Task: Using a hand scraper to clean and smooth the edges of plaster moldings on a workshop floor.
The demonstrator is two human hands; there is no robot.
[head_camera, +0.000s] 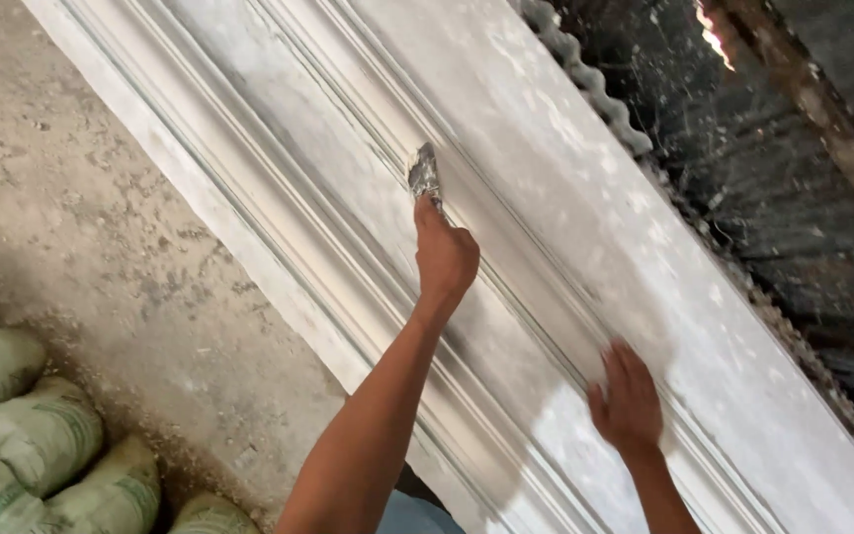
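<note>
Plaster moulding [565, 198] is the huge thing here, a long white cornice-type slab with raised ridges and grooves running its whole length. It lies diagonally across the view from upper left down to lower right, propped over a dusty concrete floor [101, 247]. Its surface looks patchy, some bits brighter white, some greyer.

Behind its upper edge there's dark corrugated sheeting [773, 148], the wavy edge just peeking past the slab, plus a bright little gap of light at the top.

Down in the lower left corner sits a pile of greenish-grey sacks [42, 435], stacked against each other on the floor, well apart from the hands.

Now the hands. Left hand [444, 259] is stretched out over the middle of the moulding, fingers curled tight around the handle of a small putty knife [425, 173]. The blade is caked in grey stuff and pressed right into one of the grooves.

Right hand [627, 400] is lower down the slab, resting flat on the moulding next to a ridge, fingers fairly spread and holding nothing. Its shadow falls on the slab just beside it.
</note>
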